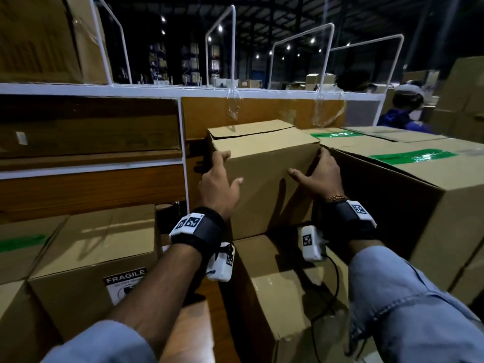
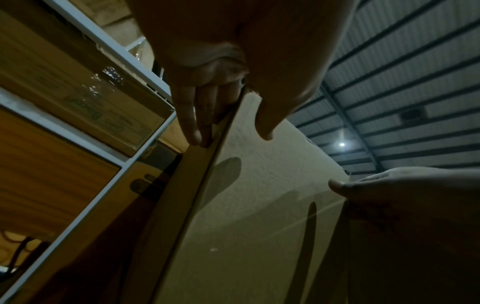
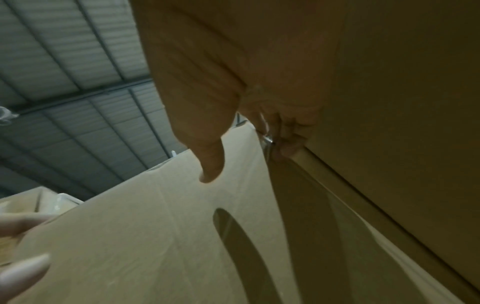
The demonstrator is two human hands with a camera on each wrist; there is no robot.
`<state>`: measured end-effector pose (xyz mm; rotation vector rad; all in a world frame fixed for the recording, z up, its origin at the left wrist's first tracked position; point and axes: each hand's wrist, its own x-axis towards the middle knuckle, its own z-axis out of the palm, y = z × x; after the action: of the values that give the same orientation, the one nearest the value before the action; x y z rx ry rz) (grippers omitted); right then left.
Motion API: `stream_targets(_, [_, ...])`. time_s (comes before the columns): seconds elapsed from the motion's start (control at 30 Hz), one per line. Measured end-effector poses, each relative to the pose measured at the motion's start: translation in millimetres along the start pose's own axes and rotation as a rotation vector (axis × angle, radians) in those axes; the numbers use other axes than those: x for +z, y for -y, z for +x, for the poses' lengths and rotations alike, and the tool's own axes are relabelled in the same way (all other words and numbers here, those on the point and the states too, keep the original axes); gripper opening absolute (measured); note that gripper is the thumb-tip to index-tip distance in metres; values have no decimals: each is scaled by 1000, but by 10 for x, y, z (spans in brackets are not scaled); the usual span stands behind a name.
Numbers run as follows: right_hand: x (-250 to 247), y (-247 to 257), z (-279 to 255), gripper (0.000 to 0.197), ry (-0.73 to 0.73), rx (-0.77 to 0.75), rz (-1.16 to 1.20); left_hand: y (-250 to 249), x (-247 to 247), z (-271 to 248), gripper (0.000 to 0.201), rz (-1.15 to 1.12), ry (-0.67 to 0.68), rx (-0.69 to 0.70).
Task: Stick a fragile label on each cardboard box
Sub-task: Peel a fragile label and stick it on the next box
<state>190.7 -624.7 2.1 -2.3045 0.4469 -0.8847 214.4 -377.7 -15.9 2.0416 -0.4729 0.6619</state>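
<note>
Both hands are clamping a plain cardboard box [image 1: 264, 174] sitting atop another box [image 1: 285, 297]: left hand [image 1: 218, 184] gripping its left edge, right hand [image 1: 320, 174] gripping the right edge. One labelled box [image 1: 89, 260] with a FRAGILE label [image 1: 125, 284] is sitting lower left. The held box is looking unlabelled; others probably remaining.

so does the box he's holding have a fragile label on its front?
No, the held box has a bare front; the label is on the lower-left box.
</note>
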Motion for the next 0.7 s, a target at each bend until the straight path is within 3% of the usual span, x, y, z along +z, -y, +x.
stream_targets(0.17, [-102, 168, -209, 90, -121, -152, 43, 54, -219, -163, 71, -29, -68, -40])
stream_targets(0.3, [-266, 393, -502, 83, -145, -213, 227, -49, -578, -402, 70, -106, -142, -75])
stream_targets(0.7, [-875, 961, -1716, 84, 106, -335, 612, -492, -1605, -1513, 69, -200, -307, -114])
